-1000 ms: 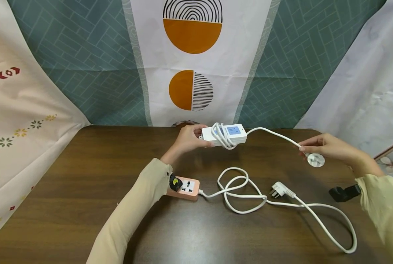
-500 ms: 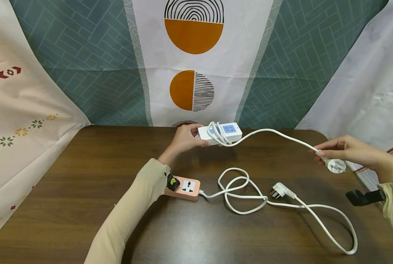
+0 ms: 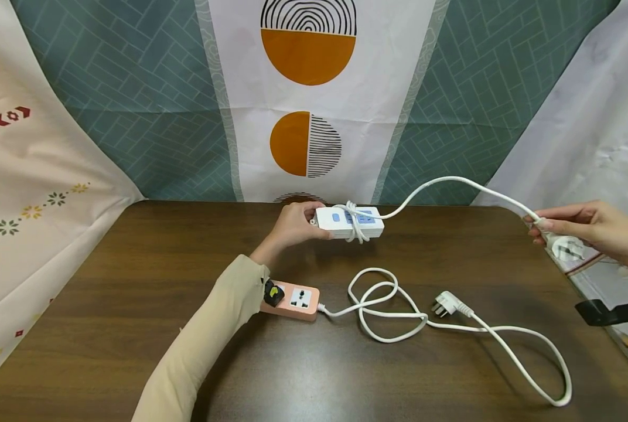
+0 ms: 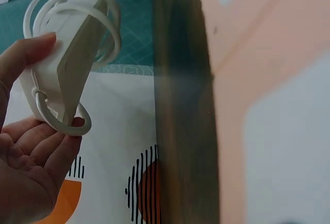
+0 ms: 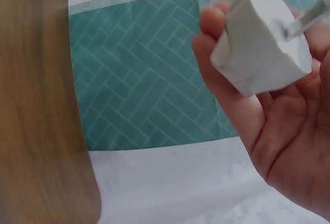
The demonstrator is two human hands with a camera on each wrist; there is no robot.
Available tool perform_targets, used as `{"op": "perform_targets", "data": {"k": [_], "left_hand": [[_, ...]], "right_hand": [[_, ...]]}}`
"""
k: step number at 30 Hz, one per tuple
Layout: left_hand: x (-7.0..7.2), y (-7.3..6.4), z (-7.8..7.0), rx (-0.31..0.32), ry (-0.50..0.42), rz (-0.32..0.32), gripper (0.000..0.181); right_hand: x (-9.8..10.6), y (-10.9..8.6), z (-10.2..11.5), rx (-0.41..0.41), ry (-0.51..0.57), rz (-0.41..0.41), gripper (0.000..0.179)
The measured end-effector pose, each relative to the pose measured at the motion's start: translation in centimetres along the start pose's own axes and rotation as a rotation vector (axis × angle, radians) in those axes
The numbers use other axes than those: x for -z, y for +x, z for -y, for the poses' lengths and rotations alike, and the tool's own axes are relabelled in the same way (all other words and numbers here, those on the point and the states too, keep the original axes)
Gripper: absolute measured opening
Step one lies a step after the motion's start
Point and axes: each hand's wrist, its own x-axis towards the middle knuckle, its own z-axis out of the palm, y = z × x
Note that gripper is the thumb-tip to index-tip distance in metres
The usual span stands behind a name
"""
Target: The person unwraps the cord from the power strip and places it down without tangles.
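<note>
My left hand (image 3: 294, 225) grips one end of a white power strip (image 3: 327, 221) with blue sockets, held up above the back of the table. Turns of its white cord (image 3: 453, 179) are wound around the strip's middle; in the left wrist view the loops (image 4: 111, 22) circle the body. From the strip the cord arches across to my right hand (image 3: 599, 228), whose thumb and fingers pinch it at the plug (image 3: 566, 248). The right wrist view shows that white plug (image 5: 258, 53) up close, its metal prongs pointing away from the palm.
On the table (image 3: 135, 328) lies a pink power strip (image 3: 293, 300) with a black plug-like piece (image 3: 273, 293) on it, partly behind my left sleeve. Its white cord (image 3: 393, 339) loops rightward to a white plug (image 3: 448, 305). A patterned cloth (image 3: 177, 135) hangs behind the table.
My right hand has moved right with the plug, past the table's right edge, and more cord has come off the strip. The strip has turned and dipped slightly in my left hand.
</note>
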Motion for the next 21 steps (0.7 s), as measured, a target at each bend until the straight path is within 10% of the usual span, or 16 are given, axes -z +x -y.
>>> {"op": "perform_targets", "data": {"k": [9,16,21], "left_hand": [[-0.2,-0.2,0.2,-0.005,-0.102,0.101,0.057],[0.0,-0.5,0.2,-0.028,-0.173,0.155,0.058],[0.5,-0.6,0.0,-0.026,-0.242,0.172,0.059]], "right_hand": [[0.0,0.7,0.5,-0.154,0.023,-0.303,0.032],[0.9,1.2,-0.2,-0.015,0.555,-0.363,0.026],[2.3,0.7,-2.9,-0.095,0.422,-0.368,0.024]]}}
